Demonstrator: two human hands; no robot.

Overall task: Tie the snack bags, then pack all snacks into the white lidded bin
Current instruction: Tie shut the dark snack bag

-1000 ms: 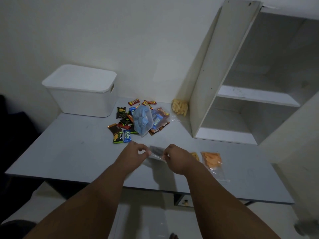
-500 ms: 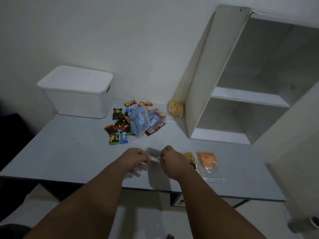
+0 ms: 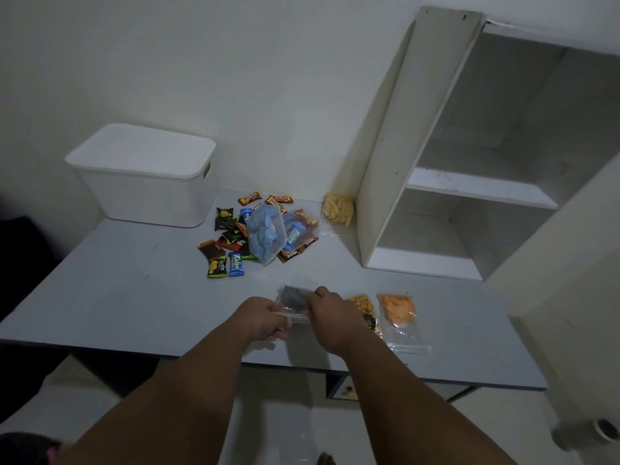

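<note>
Both our hands are clamped on one small clear bag (image 3: 295, 297), over the table (image 3: 134, 297) close to its front edge. Our left hand (image 3: 265, 317) pinches the near-left end of the bag's top, fingers curled under. Our right hand (image 3: 330, 313) grips the near-right end, knuckles up. They're close together but not touching, w/ a short strip of plastic stretched btw them. The contents look dark; the light's too poor to say what they are, maybe choc pieces.

Just right of the right hand two more clear bags lie flat on the table. One is a yellow-snack bag (image 3: 362, 303), partly hidden behind our wrist. Beside it is an orange-chip bag (image 3: 397, 308), its unfilled end pointing toward us, untied.

Further back, approx mid-table, sits a loose pile of wrapped snacks (image 3: 228, 236) in blue, green, black, red and brown wrappers. On the pile's right side rests a blue-filled bag (image 3: 266, 234). Touching that on the right is a bar bag (image 3: 298, 229) w/ blue and red wrapped bars inside. Back right, a pale-stick bag (image 3: 337, 209) lies at the foot of the shelf unit (image 3: 385, 162) at the table's right rear.

Back left, the white lidded bin (image 3: 147, 186) stands by the wall, lid on, just left of the pile & well apart from our hands.
</note>
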